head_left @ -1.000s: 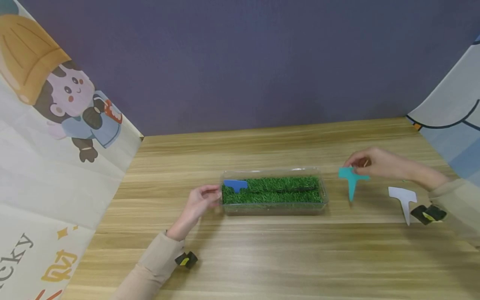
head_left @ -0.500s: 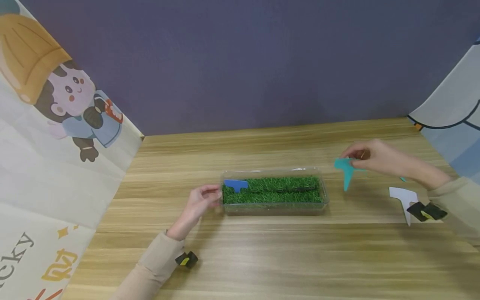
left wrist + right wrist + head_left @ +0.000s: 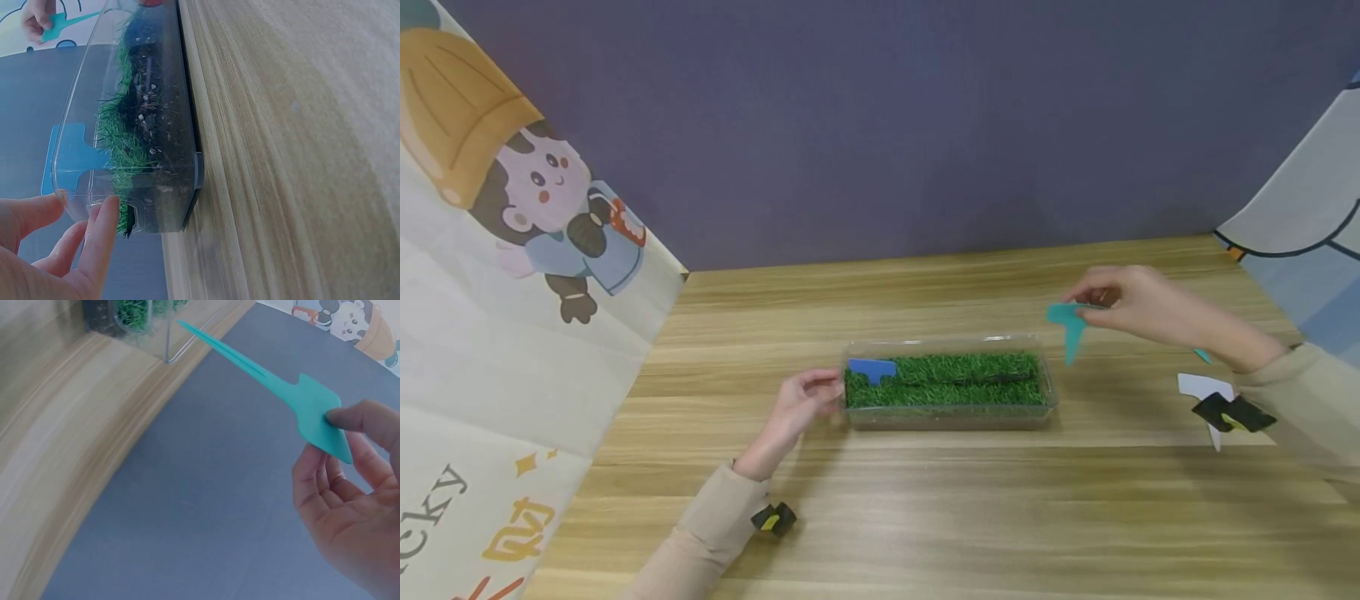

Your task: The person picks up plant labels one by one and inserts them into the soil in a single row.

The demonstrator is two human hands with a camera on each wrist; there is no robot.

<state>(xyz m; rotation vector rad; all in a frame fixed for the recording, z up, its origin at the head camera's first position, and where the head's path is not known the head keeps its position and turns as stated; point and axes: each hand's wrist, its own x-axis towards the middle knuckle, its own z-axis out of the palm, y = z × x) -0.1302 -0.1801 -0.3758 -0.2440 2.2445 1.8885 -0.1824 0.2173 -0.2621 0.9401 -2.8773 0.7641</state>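
A clear plastic box of green artificial-looking turf over dark, pebbly soil sits in the middle of the table. My left hand is at its left end, fingertips touching the end wall near the rim. At that end a blue T-shaped plant label stands in the turf. Between thumb and fingers my right hand pinches the head of a teal plant label, held in the air right of the box with its pointed stem downward.
On the wooden table, a white T-shaped plant label lies at the right, partly covered by the right wrist's dark strap piece. Another teal piece shows beside the right forearm. A dark panel rises behind the table.
My right hand has moved up and left with the teal plant label, toward the box. My left hand and the box have stayed in place.
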